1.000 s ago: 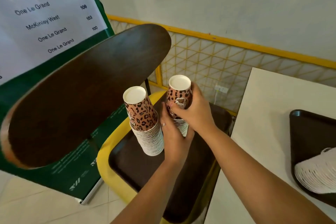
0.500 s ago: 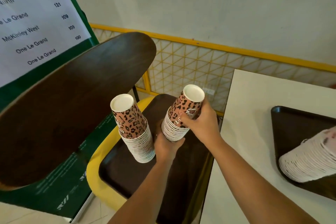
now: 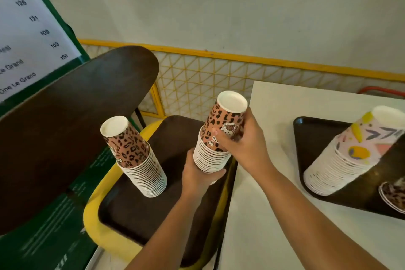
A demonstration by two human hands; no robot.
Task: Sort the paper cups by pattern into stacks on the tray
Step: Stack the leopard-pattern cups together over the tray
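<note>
Head view, looking down on a dark tray set on a yellow chair seat, white desk just to the right.

Step in hand, by judgement: moving a leopard-print stack held in both hands, tilted, its closed bottoms up and toward the camera. Whether clear of the tray or just touching it: cannot tell. Right hand wrapped round the upper, patterned part, fingers curled across the print, thumb side hidden behind the cups. Left hand cupped under the white rims at the lower end, fingers curled up round the base.

Second leopard stack standing free on the same tray, left of the held one, leaning slightly, touched by neither hand.

On the desk, a second dark tray with a pastel-patterned stack lying tilted on it, and a leopard-print cup or two at its lower edge, partly cut off by the frame.

Next move, likely: either set the held stack down beside its twin or nest it onto that one, same pattern. Calls for squaring the tilt first, keeping the bottom supported so the loose rims do not slide apart, and avoiding a knock against the leaning neighbour.
</note>
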